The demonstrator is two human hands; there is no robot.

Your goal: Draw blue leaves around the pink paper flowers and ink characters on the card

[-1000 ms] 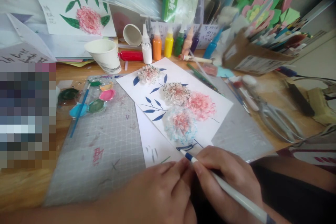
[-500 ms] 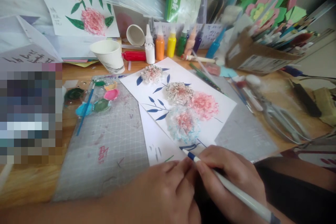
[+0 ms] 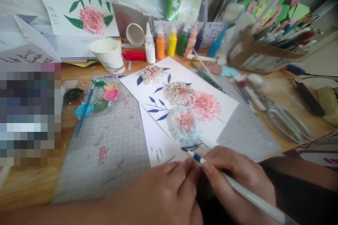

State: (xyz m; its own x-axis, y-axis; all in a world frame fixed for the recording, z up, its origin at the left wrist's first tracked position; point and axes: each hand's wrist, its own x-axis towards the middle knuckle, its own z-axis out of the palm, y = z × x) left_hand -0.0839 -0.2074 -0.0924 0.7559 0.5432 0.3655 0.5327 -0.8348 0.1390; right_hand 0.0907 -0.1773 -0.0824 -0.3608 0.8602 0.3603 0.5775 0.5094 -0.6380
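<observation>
Paint palette (image 3: 98,93) at left | left hand (image 3: 171,186) half-curled, cannot tell whether it grips anything | flower sheet (image 3: 211,130) at centre, near corner by the hands | right hand (image 3: 243,172) pinched round white pen (image 3: 245,190), tip at blue leaf (image 3: 191,147) | scissors (image 3: 274,109) at right

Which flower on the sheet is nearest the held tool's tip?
The blue-fringed flower with pinkish centre, just beyond the white tool in the right hand; the all-pink flower and two dark-flecked flowers lie farther.

White pen (image 3: 245,191), blue band (image 3: 196,158); white paper (image 3: 224,105), navy leaves (image 3: 161,117); grey gridded mat (image 3: 116,123).
</observation>
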